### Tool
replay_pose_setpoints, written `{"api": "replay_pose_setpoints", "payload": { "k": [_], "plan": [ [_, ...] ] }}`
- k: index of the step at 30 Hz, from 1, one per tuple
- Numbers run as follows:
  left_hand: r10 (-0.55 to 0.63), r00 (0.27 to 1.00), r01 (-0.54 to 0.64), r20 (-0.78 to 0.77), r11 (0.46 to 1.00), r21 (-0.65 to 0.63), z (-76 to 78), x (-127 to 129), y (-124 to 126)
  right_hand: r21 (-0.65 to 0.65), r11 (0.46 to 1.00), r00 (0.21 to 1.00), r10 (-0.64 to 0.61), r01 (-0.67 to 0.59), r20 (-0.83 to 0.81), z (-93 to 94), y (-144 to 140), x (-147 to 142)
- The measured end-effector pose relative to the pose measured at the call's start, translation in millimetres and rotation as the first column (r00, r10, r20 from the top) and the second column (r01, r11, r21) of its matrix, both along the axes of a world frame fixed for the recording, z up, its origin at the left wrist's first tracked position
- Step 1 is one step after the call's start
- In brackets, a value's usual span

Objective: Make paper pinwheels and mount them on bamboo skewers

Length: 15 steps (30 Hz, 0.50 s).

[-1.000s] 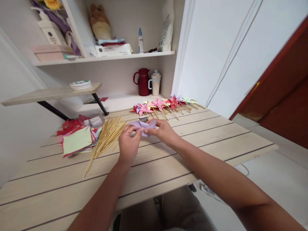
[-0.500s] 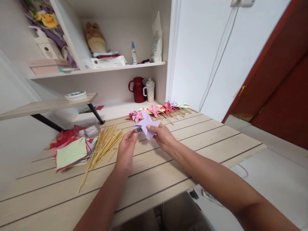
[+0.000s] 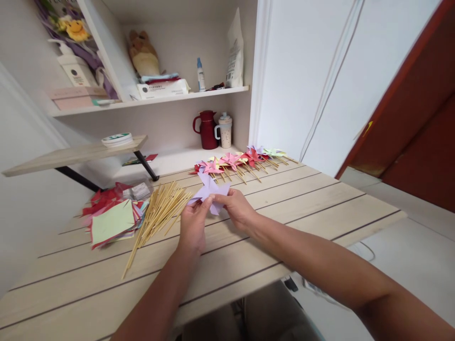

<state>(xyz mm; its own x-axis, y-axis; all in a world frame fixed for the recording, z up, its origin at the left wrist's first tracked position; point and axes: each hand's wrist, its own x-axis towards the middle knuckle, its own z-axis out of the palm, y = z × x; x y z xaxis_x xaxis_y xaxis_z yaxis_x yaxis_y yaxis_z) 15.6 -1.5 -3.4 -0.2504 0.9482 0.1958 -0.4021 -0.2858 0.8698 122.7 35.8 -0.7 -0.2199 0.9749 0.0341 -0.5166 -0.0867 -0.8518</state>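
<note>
A lilac paper pinwheel head [image 3: 209, 190] is held upright just above the wooden table [image 3: 284, 208]. My left hand [image 3: 193, 224] pinches its lower left side. My right hand [image 3: 235, 207] grips its right side with thumb and fingers. Both hands hold it at the table's middle. Right beside my left hand lies a loose bundle of thin bamboo sticks [image 3: 156, 210]. Behind the lilac paper runs a row of finished pinwheels [image 3: 238, 160] in pink, red, yellow and green, each on a stick.
A pile of coloured paper squares [image 3: 110, 219] sits left of the sticks, with a small clear packet [image 3: 140, 190] behind it. A red jug [image 3: 206, 129] and a cup [image 3: 225, 130] stand on the back ledge. A low side shelf [image 3: 71, 154] carries tape rolls [image 3: 116, 139].
The flat lilac paper has been lifted and turned upright into a pinwheel shape between both hands. The small silver object seen behind it earlier is hidden now.
</note>
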Motion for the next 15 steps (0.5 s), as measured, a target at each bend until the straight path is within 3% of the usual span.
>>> {"api": "replay_pose_setpoints", "payload": {
  "k": [15],
  "plan": [
    [0.125,0.992,-0.124,0.035,0.992,-0.026,-6.6,-0.5,3.2,0.022,1.000,1.000,-0.016,0.016,0.000,-3.4,0.8,-1.2]
  ]
}}
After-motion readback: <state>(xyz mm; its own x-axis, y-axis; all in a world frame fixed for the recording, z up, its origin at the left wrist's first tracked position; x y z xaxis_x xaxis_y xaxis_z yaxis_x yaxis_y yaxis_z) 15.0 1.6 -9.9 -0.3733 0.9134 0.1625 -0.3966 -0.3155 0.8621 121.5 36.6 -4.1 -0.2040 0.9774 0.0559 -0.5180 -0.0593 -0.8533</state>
